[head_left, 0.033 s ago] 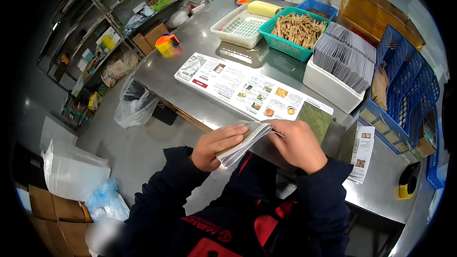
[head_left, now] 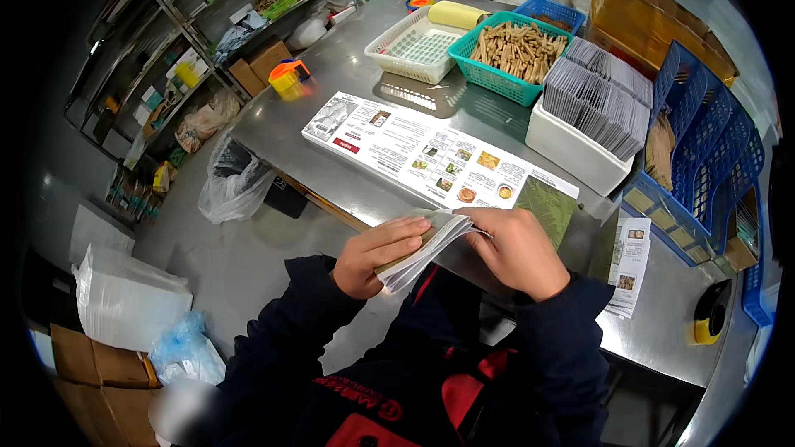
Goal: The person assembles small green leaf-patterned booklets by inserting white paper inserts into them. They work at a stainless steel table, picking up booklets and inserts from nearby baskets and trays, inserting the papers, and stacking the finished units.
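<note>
L hand (head_left: pixel 366 261) wraps & R hand (head_left: pixel 523 250) pinches folded leaflet (head_left: pixel 432 248) w/ olive-green outer face, white layered edges, prob. several sheets.

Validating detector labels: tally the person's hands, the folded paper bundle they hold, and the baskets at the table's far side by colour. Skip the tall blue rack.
Hands (left hand, right hand): 2
Folded paper bundle: 1
White basket: 1
Green basket: 1
Blue basket: 1
Total: 6
</note>
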Demonstrator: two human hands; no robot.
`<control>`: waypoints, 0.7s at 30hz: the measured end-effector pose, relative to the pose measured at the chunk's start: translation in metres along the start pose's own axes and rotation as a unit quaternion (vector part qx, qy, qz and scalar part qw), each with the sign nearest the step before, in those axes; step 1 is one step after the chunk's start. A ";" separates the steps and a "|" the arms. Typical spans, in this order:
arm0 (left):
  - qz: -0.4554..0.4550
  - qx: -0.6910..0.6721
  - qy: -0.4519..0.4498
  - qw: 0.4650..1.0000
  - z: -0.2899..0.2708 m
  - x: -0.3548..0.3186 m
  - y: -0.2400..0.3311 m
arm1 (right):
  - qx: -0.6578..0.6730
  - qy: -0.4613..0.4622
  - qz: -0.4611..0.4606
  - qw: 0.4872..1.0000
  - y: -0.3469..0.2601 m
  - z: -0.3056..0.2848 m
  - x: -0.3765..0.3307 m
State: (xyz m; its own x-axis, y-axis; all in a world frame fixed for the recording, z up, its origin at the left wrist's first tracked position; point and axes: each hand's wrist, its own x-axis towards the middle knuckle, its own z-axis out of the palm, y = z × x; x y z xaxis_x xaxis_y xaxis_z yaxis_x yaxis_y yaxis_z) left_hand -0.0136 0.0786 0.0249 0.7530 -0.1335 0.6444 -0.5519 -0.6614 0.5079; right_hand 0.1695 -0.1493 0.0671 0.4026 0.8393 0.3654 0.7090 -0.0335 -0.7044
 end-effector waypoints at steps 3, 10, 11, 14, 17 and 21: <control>-0.003 0.008 -0.010 1.000 0.001 -0.004 -0.005 | 0.026 0.013 -0.010 1.000 0.002 -0.003 -0.002; 0.031 0.205 -0.013 0.978 0.029 -0.012 -0.015 | 0.224 0.111 0.055 0.967 -0.004 0.033 -0.012; 0.026 0.226 -0.012 0.974 0.033 -0.012 -0.013 | 0.286 0.135 0.051 0.947 0.002 0.045 -0.013; 0.023 0.293 -0.033 0.955 0.043 -0.008 -0.004 | 0.408 0.138 0.116 0.895 -0.004 0.052 -0.028; -0.008 0.246 -0.057 0.968 0.046 -0.006 0.004 | 0.251 0.127 0.130 0.951 0.000 0.058 -0.038; -0.014 0.222 -0.003 0.975 0.035 0.015 0.009 | 0.105 0.021 -0.026 0.994 0.000 0.049 -0.060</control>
State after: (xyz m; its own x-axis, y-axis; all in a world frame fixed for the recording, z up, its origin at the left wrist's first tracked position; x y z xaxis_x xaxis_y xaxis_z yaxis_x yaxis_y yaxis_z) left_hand 0.0051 0.0446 0.0195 0.7678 -0.1139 0.6304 -0.3226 -0.9189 0.2270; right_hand 0.1174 -0.1731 0.0153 0.3957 0.8131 0.4269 0.5956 0.1266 -0.7933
